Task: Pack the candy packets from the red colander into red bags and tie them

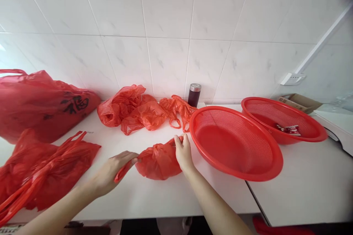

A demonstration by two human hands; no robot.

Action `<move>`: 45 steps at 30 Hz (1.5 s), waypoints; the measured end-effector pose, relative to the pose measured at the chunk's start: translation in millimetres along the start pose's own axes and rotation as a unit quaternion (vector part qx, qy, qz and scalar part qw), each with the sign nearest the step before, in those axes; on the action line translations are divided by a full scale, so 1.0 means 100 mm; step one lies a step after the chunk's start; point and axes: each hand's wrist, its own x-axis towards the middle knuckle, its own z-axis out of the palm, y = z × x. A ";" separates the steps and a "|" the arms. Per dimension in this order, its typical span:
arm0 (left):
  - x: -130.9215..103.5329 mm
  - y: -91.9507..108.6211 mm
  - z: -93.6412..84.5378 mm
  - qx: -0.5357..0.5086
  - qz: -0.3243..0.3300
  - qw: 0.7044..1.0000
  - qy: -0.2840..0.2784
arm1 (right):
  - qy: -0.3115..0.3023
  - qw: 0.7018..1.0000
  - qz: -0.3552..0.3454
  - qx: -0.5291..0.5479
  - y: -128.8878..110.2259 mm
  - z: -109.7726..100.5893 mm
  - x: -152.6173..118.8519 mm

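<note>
Between my hands, a rounded red plastic bag (159, 163) rests on the white table; what is inside is hidden. My left hand (117, 169) is closed on the bag's left handle, whose loose end pokes out below the fingers. At the other side, my right hand (183, 151) pinches the right handle near the top of the bag. Just right of that hand stands a red perforated basin (228, 143) with nothing visible in it. Crumpled red plastic bags (146, 112) lie behind my hands.
A big red bag with black characters (49, 106) and a knotted red bag (52, 169) sit on the left. A dark flask (194, 95) stands by the tiled wall. Right are a second red basin (264, 117) holding small packets, a cardboard box (299, 102) and a seam between tables.
</note>
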 end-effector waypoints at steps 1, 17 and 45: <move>0.02 -0.01 0.03 0.030 0.001 0.999 -0.038 | 0.007 0.999 -0.019 -0.038 0.03 0.02 -0.01; 0.60 -0.32 0.73 0.163 -0.102 0.975 -0.109 | -0.053 0.901 -0.146 -0.406 0.46 -0.16 -0.01; 0.60 -0.59 0.84 0.280 -0.150 0.944 -0.085 | -0.064 0.818 -0.150 -0.551 0.72 -0.14 0.09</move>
